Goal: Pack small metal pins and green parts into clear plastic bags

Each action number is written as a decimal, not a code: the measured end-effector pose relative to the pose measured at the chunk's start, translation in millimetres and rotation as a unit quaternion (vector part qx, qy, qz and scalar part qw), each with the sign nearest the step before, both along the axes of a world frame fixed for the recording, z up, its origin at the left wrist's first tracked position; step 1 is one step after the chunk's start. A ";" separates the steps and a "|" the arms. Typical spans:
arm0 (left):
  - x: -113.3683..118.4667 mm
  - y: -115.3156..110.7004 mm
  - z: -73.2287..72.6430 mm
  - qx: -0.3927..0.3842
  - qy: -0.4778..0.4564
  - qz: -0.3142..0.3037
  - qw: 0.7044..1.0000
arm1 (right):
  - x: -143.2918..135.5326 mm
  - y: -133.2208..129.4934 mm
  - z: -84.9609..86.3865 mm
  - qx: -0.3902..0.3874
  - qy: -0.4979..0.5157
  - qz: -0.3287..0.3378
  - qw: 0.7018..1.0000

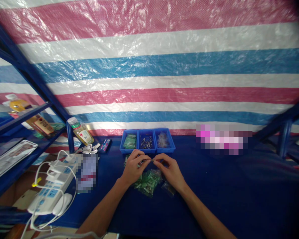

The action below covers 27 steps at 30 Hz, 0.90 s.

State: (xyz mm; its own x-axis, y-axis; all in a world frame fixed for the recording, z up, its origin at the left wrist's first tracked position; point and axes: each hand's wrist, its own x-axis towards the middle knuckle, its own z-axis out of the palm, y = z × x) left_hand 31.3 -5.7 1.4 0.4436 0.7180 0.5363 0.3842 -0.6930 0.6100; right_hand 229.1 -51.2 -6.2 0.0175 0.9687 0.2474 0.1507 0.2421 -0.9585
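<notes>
My left hand (134, 167) and my right hand (170, 170) meet above the blue table, thumbs and fingertips pinched together. Something tiny shows between their tips, too small to name. Beneath them lies a heap of green packets in clear plastic (149, 183), with a small clear packet (168, 189) beside it near my right wrist. Just behind the hands stand three joined blue bins. Green packets (130, 141) fill the left bin, slim shiny metal pieces (146, 142) lie in the middle one, and small clear plastic pieces (163, 140) in the right one. My left hand partly hides more small pieces.
At left lie a white power strip (53, 189) with tangled cables and a blurred-out item (87, 174). A bottle (81, 131) and a small dark box (105, 145) stand behind. Blue frame posts (69, 136) flank the table; a striped sheet (164, 79) hangs at the back.
</notes>
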 end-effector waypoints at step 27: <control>-0.9 -1.2 -5.7 -0.034 0.061 -0.013 0.997 | 2.5 2.3 -10.7 -0.055 0.043 0.018 0.997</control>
